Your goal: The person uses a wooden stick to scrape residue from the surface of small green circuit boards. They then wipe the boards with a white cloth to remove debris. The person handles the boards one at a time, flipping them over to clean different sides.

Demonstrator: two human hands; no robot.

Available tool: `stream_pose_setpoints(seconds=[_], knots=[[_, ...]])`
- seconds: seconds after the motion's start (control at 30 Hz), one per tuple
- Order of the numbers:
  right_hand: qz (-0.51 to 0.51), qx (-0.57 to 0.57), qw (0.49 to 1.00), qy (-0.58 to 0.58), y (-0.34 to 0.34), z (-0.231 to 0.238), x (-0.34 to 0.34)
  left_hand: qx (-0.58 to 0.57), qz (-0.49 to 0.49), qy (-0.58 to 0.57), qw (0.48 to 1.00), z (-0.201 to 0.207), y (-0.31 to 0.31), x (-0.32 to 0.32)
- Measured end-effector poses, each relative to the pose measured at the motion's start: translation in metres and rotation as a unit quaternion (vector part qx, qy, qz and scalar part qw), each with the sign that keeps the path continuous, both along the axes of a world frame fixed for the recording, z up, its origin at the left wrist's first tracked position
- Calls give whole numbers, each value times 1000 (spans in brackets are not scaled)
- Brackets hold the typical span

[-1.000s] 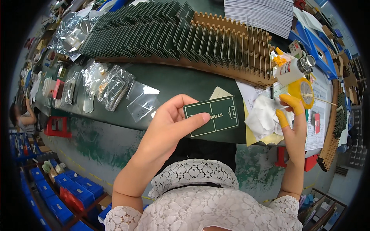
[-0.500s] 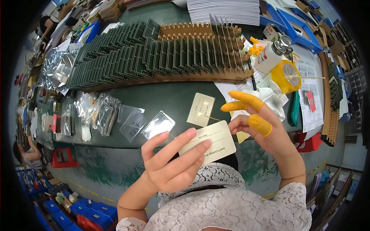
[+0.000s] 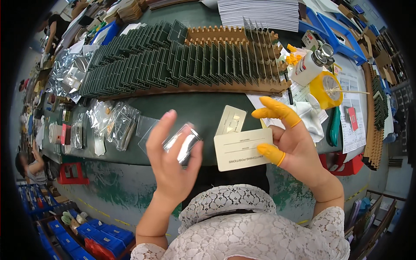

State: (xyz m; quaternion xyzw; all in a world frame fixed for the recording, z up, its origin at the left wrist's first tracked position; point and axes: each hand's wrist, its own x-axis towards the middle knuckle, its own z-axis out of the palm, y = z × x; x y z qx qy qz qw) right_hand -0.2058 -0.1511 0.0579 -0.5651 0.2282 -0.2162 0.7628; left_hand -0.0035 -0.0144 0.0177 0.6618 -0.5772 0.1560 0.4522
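Note:
A cream plate with printed lines [image 3: 236, 149] is gripped at its right edge by my right hand [image 3: 292, 147], which wears yellow finger cots. The thumb lies on its face. Behind it on the dark green table rests a second cream plate [image 3: 229, 119], partly covered. My left hand [image 3: 173, 162] is empty, with fingers apart, over a shiny silver-faced plate [image 3: 185, 139] at the table's near edge. The fingers overlap that plate in view; whether they touch it, I cannot tell. Clear plastic sleeves [image 3: 146, 126] lie just left of it.
Brown slotted racks [image 3: 208, 88] hold rows of dark green plates [image 3: 147, 65] across the table. On the right stand a white pump bottle [image 3: 307, 67], a yellow tape roll [image 3: 323, 89] and a green-handled tool [image 3: 335, 125]. Several bagged pieces [image 3: 121, 125] lie left. A person [image 3: 34, 162] is far left.
My left hand has let go of the cream plate and moved left to the shiny plate. The cream plate, now in my right hand alone, has turned to lie more level.

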Motion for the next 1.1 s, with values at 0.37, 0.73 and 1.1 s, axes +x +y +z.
stream_pose_setpoints(seconds=[0.37,0.73,1.1], knots=[[-21,-6,999,32,-5,0,8,103,-124,502,850,14,14,1],[-28,15,999,22,-12,-5,9,143,-156,590,779,18,7,-6],[-69,-43,996,-48,13,-18,24,110,-167,750,631,21,-12,-32]])
